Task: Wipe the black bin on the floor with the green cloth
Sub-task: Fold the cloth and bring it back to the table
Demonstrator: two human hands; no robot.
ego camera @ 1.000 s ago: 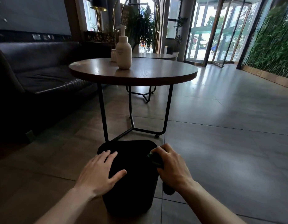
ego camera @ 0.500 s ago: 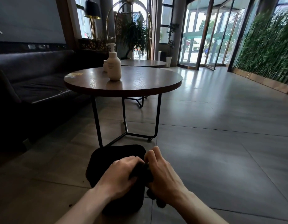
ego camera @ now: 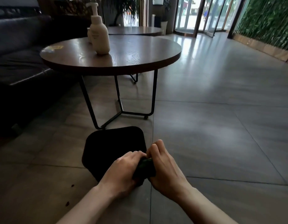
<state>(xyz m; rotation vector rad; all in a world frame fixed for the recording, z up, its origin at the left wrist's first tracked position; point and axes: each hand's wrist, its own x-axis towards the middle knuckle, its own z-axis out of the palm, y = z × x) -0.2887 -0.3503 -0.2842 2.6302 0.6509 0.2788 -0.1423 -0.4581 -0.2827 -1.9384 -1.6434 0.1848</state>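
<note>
Both our left hand [ego camera: 122, 171] and right hand [ego camera: 164, 167] clutch the bunched green cloth [ego camera: 144, 168], mostly hidden between them, covering the black bin [ego camera: 114, 143] at its 5 o'clock corner.

Black bin [ego camera: 114, 146] on grey floor tiles [ego camera: 212, 126], just in front of a round wooden table [ego camera: 132, 52] on thin black legs. Left hand [ego camera: 122, 173] and right hand [ego camera: 166, 170] close together at the bin's near right edge, fingers of both curled round a bunched green cloth [ego camera: 145, 168] between them. Pump bottle [ego camera: 99, 34] upright on the table. Dark sofa [ego camera: 18, 54] at left; green hedge wall [ego camera: 266, 20] at far right.
</note>
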